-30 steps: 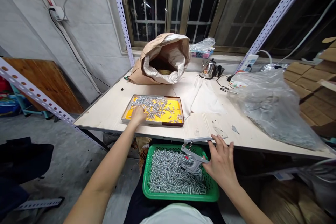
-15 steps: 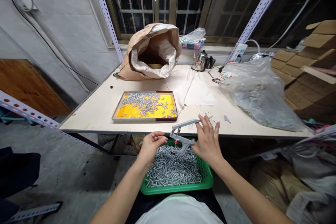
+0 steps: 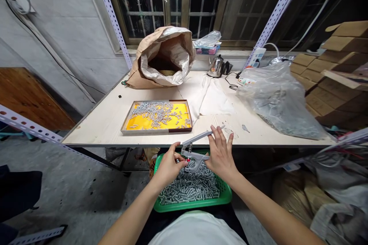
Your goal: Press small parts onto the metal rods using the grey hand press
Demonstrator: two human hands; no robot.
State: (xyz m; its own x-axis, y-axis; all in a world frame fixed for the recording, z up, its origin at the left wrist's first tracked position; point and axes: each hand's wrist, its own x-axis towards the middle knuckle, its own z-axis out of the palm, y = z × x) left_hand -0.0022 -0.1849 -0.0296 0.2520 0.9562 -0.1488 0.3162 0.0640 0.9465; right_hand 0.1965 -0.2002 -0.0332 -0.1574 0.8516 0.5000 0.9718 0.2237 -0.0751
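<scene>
My right hand point(image 3: 220, 149) holds grey hand pliers point(image 3: 198, 157) by the handles, which stand apart with a spring between them near the head. The pliers are over the front of a green basket point(image 3: 201, 201) full of small silver screw-like pieces point(image 3: 195, 187). At the pliers' head, my left hand point(image 3: 170, 162) has its thumb and fingers close together beside a small red part point(image 3: 188, 160) in the jaws. Whatever sits between those left fingertips is too small to make out.
On the table point(image 3: 94, 126) lies a shallow box point(image 3: 155, 130) with a yellow bottom and small silver pieces. Behind it sits an open paper sack point(image 3: 138, 69). A kettle point(image 3: 215, 67), a clear plastic bag point(image 3: 276, 95) and stacked cardboard boxes point(image 3: 339, 72) are farther right.
My left hand has come in to the red part in the pliers' jaws, its fingertips now touching there. The pliers and right hand have shifted slightly left and down in view.
</scene>
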